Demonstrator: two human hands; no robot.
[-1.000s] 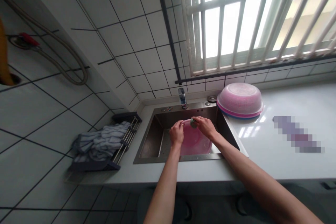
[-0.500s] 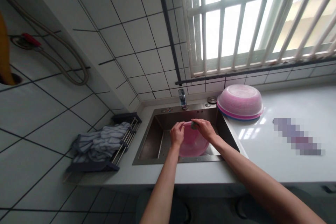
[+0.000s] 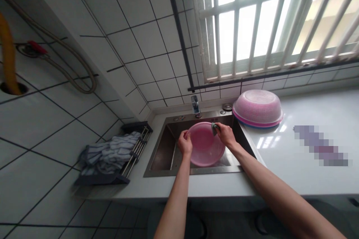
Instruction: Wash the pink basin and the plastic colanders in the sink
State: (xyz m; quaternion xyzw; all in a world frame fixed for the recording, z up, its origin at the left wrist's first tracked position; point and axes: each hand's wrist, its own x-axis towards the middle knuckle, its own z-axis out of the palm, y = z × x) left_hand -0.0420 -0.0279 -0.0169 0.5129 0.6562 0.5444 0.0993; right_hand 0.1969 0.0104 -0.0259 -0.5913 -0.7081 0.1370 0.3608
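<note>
A pink plastic basin point(image 3: 206, 145) is tilted inside the steel sink point(image 3: 162, 151), its inside facing me. My left hand point(image 3: 185, 143) is closed on the basin's left rim. At the upper right of the rim, my right hand point(image 3: 226, 134) pinches a small grey-green scrubbing cloth point(image 3: 214, 129) against the edge. Whether it is a cloth or a pad is hard to make out. Behind the basin stands the faucet point(image 3: 195, 105); no water shows running from it.
Upturned pink basins point(image 3: 258, 107) sit on the white counter point(image 3: 280, 164) right of the sink. Further right lies a blurred-out item point(image 3: 321, 145). On the left, a metal rack point(image 3: 137, 149) holds striped cloths point(image 3: 112, 153). A barred window point(image 3: 252, 26) rises behind the counter.
The basin's opening has turned more toward me, showing more of its inside. My right hand has slid rightward along the rim with the cloth, and my left hand has moved slightly left and down.
</note>
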